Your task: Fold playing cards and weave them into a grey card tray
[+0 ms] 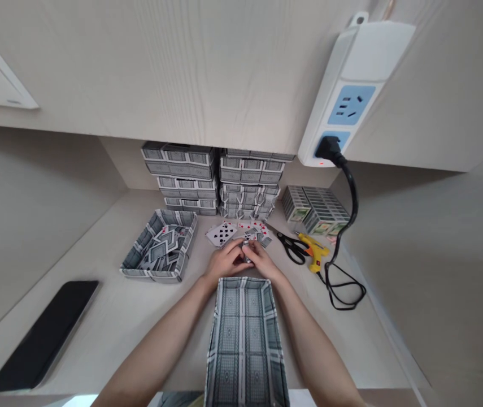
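Note:
My left hand (226, 261) and my right hand (262, 261) meet in the middle of the desk, fingers closed around a small folded playing card (247, 252). Its exact shape is mostly hidden by the fingers. Just beyond them lie loose playing cards (221, 233), some face up and overlapping. Between my forearms, nearest to me, stands a long open box made of playing cards (242, 339); its patterned inside shows. To the left, another open card box (187, 249) holds a heap of folded cards (162, 249).
Stacked card boxes (249, 195) stand at the back, with card packs (320, 209) to their right. Black-handled scissors (294, 249) and a yellow glue gun (315, 251) lie right. A cord (353, 192) hangs from a power strip (351, 102). A black phone-like slab (46, 333) lies left.

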